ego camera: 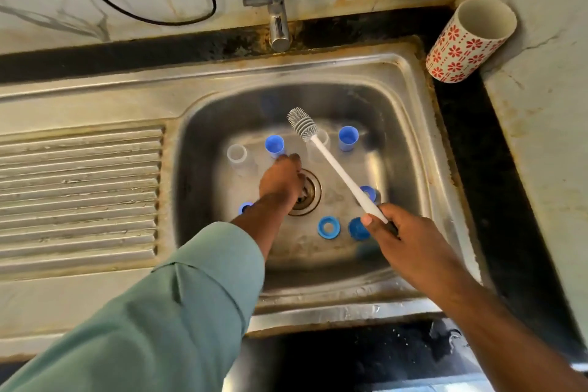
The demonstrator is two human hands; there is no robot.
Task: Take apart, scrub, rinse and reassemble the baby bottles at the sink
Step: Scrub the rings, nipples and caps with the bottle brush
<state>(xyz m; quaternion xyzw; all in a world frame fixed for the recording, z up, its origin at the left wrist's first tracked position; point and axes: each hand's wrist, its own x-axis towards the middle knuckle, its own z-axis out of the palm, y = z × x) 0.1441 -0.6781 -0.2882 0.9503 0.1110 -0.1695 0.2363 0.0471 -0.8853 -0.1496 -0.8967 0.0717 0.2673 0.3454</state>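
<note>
Baby bottle parts lie apart in the steel sink (401,124). Two blue caps (274,145) (348,137) stand at the back, with a clear bottle (237,155) at the left and another clear bottle (322,149) behind the brush. Blue collar rings (328,227) (358,229) (369,192) (245,207) sit around the drain (310,192). My left hand (280,181) reaches down beside the drain, just below the left blue cap; its fingers curl downward and hide what is under them. My right hand (401,242) grips the white handle of a bottle brush (302,124), grey bristle head raised over the basin.
The tap (277,16) stands over the sink's back edge. A red-flowered white cup (471,41) sits on the black counter at the back right. A ribbed drainboard (79,188) spans the left. A black cable (127,8) hangs on the wall.
</note>
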